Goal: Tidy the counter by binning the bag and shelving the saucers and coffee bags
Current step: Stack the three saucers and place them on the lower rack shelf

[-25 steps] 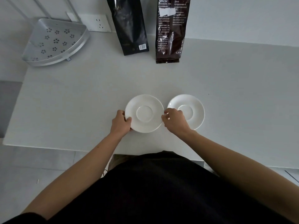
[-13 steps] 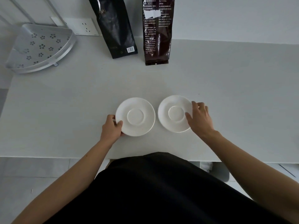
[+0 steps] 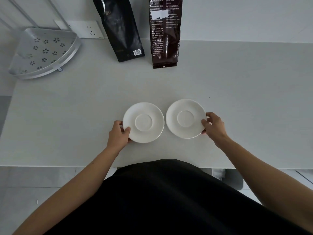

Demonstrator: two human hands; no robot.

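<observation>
White worktop (image 3: 67,116): right hand (image 3: 214,127), having crossed over, is now pinching right saucer (image 3: 186,118); left hand (image 3: 118,134) is still pinching left saucer (image 3: 143,122); both ready for shelving.

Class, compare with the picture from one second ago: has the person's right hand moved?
Yes. The right hand has crossed the right saucer, from its left rim, beside the left saucer, to its outer right rim, where its grip now closes.

brown coffee bag (image 3: 165,33): small print, "Coffee" legible | black coffee bag (image 3: 121,29): barcode, digits unreadable
</observation>
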